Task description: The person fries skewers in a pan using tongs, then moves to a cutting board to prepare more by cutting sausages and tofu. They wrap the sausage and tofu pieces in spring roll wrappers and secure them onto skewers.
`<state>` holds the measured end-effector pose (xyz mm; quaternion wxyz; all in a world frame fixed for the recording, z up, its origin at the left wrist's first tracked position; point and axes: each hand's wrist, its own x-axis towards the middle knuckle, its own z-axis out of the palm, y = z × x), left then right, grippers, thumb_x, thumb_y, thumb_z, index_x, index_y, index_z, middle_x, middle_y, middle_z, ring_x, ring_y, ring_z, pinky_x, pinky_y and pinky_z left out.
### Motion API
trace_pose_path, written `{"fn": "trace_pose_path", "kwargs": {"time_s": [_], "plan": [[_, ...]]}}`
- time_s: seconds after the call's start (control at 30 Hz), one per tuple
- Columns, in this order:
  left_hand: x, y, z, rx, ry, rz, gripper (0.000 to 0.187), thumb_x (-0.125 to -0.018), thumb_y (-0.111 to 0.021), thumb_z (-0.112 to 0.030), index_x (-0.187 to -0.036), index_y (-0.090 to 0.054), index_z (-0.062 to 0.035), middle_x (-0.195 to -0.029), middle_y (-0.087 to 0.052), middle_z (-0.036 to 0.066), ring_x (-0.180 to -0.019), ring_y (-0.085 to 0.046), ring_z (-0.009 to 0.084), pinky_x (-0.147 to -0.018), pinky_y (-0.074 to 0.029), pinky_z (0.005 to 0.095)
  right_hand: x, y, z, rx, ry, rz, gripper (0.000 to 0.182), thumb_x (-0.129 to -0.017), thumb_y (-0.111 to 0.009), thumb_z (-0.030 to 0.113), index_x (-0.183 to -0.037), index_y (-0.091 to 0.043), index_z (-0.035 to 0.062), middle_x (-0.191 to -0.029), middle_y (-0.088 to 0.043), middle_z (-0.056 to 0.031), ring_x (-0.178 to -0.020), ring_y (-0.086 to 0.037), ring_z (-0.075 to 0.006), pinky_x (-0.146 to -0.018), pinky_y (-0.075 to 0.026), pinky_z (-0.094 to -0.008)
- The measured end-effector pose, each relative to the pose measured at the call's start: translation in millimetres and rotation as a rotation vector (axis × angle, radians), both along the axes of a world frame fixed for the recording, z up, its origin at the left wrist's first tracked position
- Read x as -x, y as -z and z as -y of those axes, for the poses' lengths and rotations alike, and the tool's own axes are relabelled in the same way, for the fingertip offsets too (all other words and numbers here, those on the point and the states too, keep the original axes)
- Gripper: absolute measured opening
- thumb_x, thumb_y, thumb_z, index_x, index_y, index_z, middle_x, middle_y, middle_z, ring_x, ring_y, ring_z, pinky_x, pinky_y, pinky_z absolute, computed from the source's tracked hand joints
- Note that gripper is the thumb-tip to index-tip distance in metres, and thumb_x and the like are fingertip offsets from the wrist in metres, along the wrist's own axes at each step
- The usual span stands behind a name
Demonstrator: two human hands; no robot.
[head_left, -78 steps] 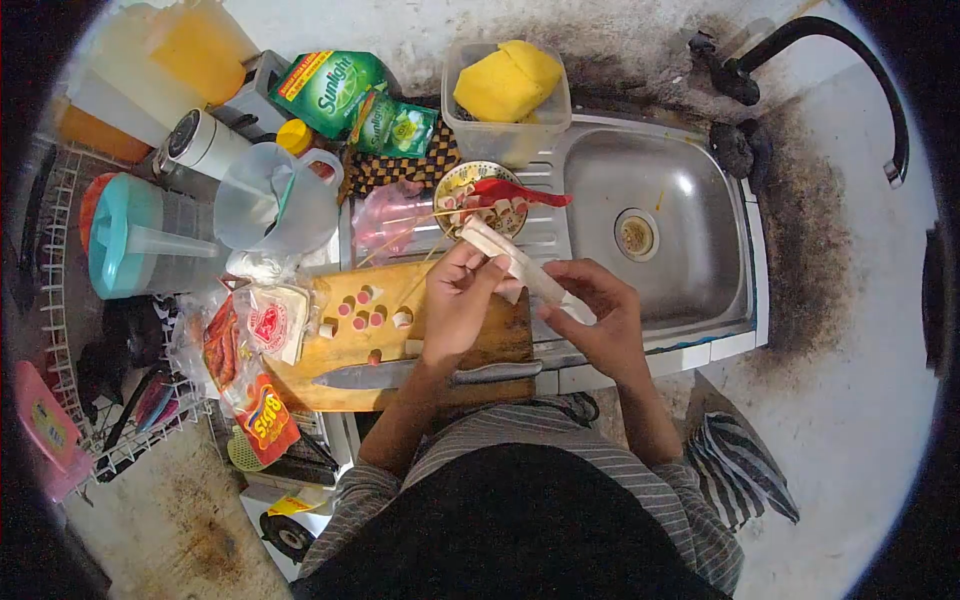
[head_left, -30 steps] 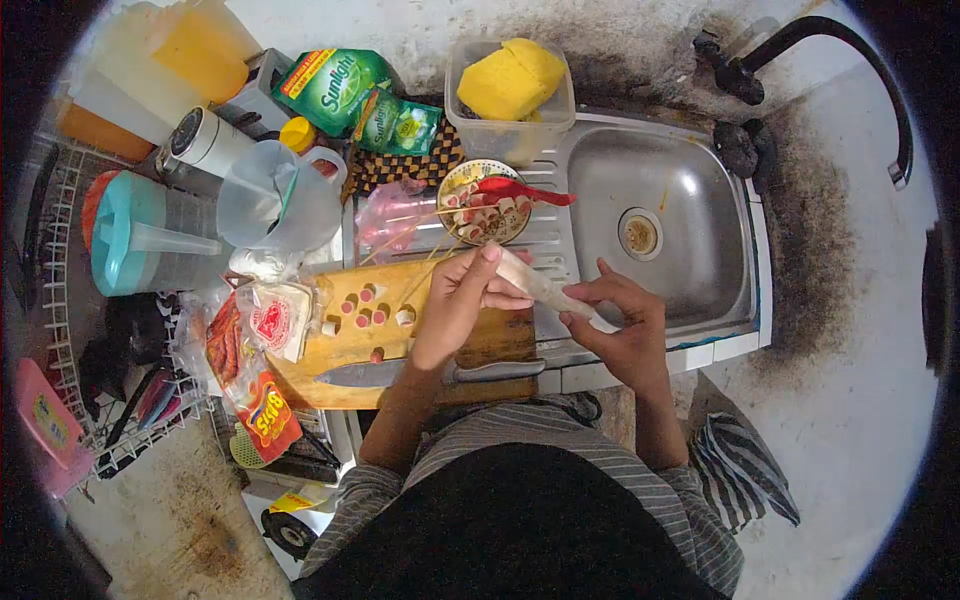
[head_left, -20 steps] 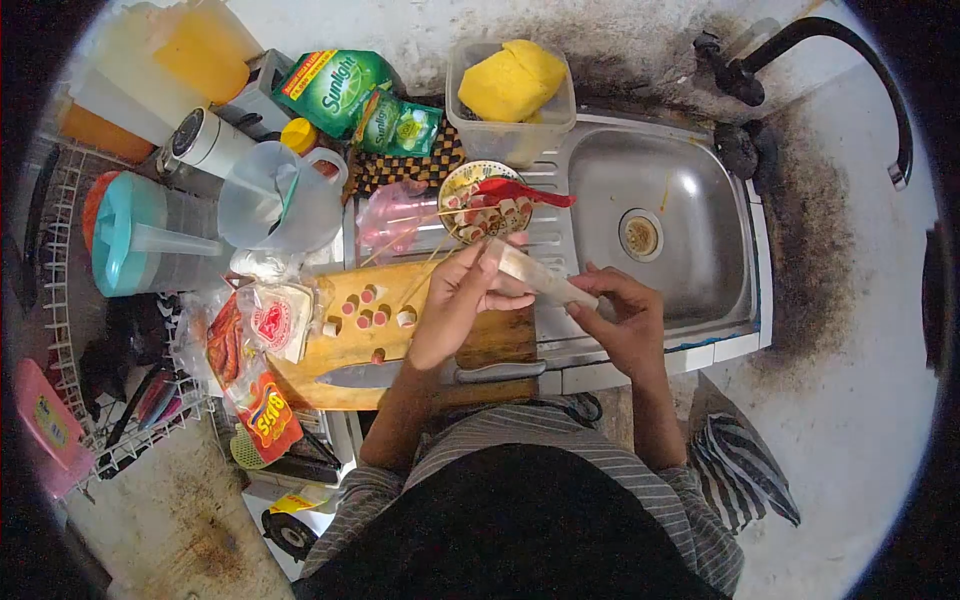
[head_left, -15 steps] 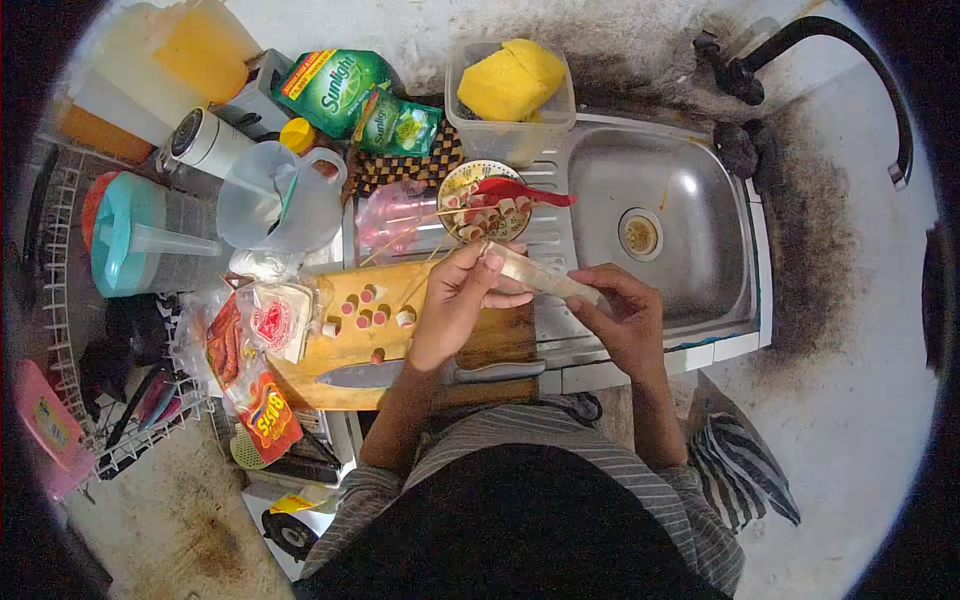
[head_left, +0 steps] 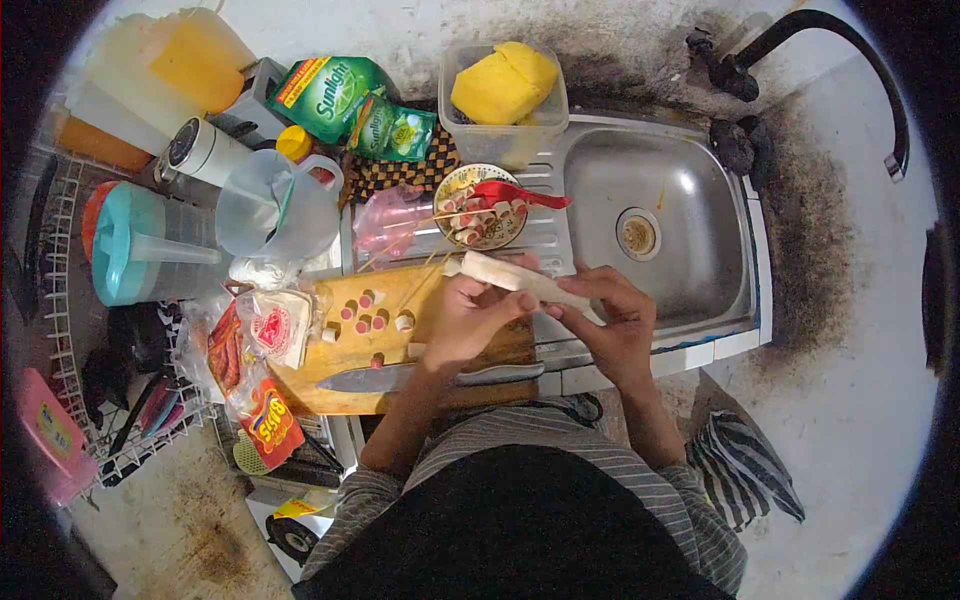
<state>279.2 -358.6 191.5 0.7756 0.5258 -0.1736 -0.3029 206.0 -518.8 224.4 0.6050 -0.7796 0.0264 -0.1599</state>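
Note:
Both hands hold a long pale roll [head_left: 515, 276] in the air over the right end of the wooden cutting board [head_left: 300, 380]. My left hand [head_left: 470, 320] supports its left end from below, thumb along the near side. At the other end, my right hand [head_left: 615, 315] pinches it between thumb and fingers. Below my left wrist lies a knife [head_left: 365, 378], its handle to the right. Several small wrapped sausage pieces [head_left: 362, 320] stand on the board. Behind the roll, a patterned bowl [head_left: 460, 180] holds more pieces, bamboo skewers [head_left: 408, 243] and a red spoon [head_left: 530, 197].
A steel sink [head_left: 670, 280] is to the right, under a black faucet [head_left: 850, 25]. Opened sausage packaging [head_left: 268, 420] and a stack of wrappers [head_left: 275, 325] lie left. Behind are a clear jug [head_left: 270, 225], a teal-lidded pitcher [head_left: 125, 250], Sunlight pouches [head_left: 335, 95] and a plastic tub [head_left: 500, 140].
The roll has turned in my fingers, showing a rounder side. My left hand has rotated and dropped a little, its thumb now lower along the roll. My right hand stays near the same spot.

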Motion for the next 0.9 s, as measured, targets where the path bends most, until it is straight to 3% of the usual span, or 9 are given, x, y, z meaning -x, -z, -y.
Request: {"fn": "trace_pose_path", "kwargs": {"time_s": [0.1, 0.2, 0.5, 0.6, 0.67, 0.77, 0.8, 0.87, 0.9], "plan": [[4, -2, 6, 0.163, -0.041, -0.186, 0.031, -0.082, -0.059, -0.005, -0.11, -0.05, 0.0034, -0.101, -0.058, 0.007, -0.092, -0.056, 0.0162, -0.079, -0.049, 0.0291, -2, 0, -6, 0.034, 0.017, 0.057, 0.026, -0.066, -0.073, 0.004, -0.091, -0.063, 0.0049, -0.091, -0.064, -0.0087, -0.085, -0.06, -0.0185, -0.093, -0.039, -0.0405], [4, -5, 5, 0.136, -0.1, -0.174, 0.03, -0.082, -0.058, -0.005, -0.11, -0.05, 0.0036, -0.103, -0.057, 0.009, -0.092, -0.056, 0.0162, -0.079, -0.049, 0.029, 0, -3, -9, -0.146, 0.124, -0.055, 0.026, -0.067, -0.072, 0.003, -0.091, -0.063, 0.0042, -0.09, -0.063, -0.0091, -0.084, -0.058, -0.0162, -0.095, -0.038, -0.0395], [-3, -5, -2, 0.161, -0.043, -0.046, 0.028, -0.084, -0.057, -0.007, -0.109, -0.05, 0.003, -0.105, -0.056, 0.011, -0.091, -0.057, 0.0167, -0.079, -0.049, 0.028, 0, 0, 0, -0.266, -0.07, -0.056, 0.02, -0.072, -0.067, -0.002, -0.091, -0.062, 0.002, -0.095, -0.061, -0.0094, -0.089, -0.056, -0.0152, -0.095, -0.038, -0.0354], [-6, -10, -5, 0.131, -0.022, -0.056, 0.029, -0.084, -0.056, -0.008, -0.11, -0.05, 0.0028, -0.107, -0.055, 0.01, -0.091, -0.056, 0.0149, -0.077, -0.049, 0.0267, 0, -2, 2, -0.382, -0.088, -0.106, 0.031, -0.07, -0.07, 0.002, -0.099, -0.059, 0.0032, -0.098, -0.059, -0.0107, -0.09, -0.056, -0.0185, -0.091, -0.04, -0.0348], [-10, -16, -9, 0.059, 0.029, 0.024, 0.029, -0.084, -0.057, -0.009, -0.111, -0.05, 0.0028, -0.107, -0.055, 0.009, -0.091, -0.056, 0.0135, -0.078, -0.048, 0.0262, -4, -14, 6, 0.082, -0.162, 0.018, 0.052, -0.064, -0.076, 0.016, -0.11, -0.054, 0.0072, -0.109, -0.052, -0.0144, -0.1, -0.051, -0.0247, -0.09, -0.039, -0.0368], [-12, -13, -13, -0.038, 0.129, 0.196, 0.031, -0.084, -0.057, -0.009, -0.112, -0.049, 0.0026, -0.109, -0.055, 0.008, -0.093, -0.054, 0.0114, -0.08, -0.046, 0.026, -10, -34, 11, 0.402, -0.246, 0.027, 0.07, -0.057, -0.079, 0.036, -0.117, -0.05, 0.0126, -0.118, -0.044, -0.0168, -0.11, -0.042, -0.0305, -0.093, -0.034, -0.0424], [-12, -10, -14, -0.064, 0.175, 0.291, 0.032, -0.084, -0.057, -0.01, -0.113, -0.049, 0.0024, -0.111, -0.054, 0.007, -0.094, -0.053, 0.0107, -0.082, -0.046, 0.0262, -13, -39, 10, 0.403, -0.245, 0.028, 0.07, -0.057, -0.079, 0.036, -0.117, -0.05, 0.0126, -0.118, -0.044, -0.0168, -0.11, -0.042, -0.0305, -0.093, -0.034, -0.0424], [-13, -6, -16, -0.092, 0.24, 0.25, 0.033, -0.084, -0.057, -0.009, -0.115, -0.048, 0.0019, -0.113, -0.053, 0.007, -0.097, -0.052, 0.0114, -0.083, -0.045, 0.0267, -18, -45, 7, 0.615, -0.297, 0.045, 0.079, -0.051, -0.074, 0.055, -0.115, -0.054, 0.0135, -0.118, -0.041, -0.0141, -0.112, -0.038, -0.0322, -0.099, -0.023, -0.0493], [-13, -5, -17, -0.12, 0.305, 0.207, 0.034, -0.084, -0.056, -0.009, -0.116, -0.047, 0.0013, -0.116, -0.052, 0.007, -0.099, -0.051, 0.012, -0.084, -0.044, 0.0272, -19, -45, 6, 0.616, -0.297, 0.046, 0.079, -0.051, -0.074, 0.055, -0.115, -0.054, 0.0135, -0.118, -0.041, -0.0141, -0.112, -0.038, -0.0322, -0.099, -0.023, -0.0493]]}}
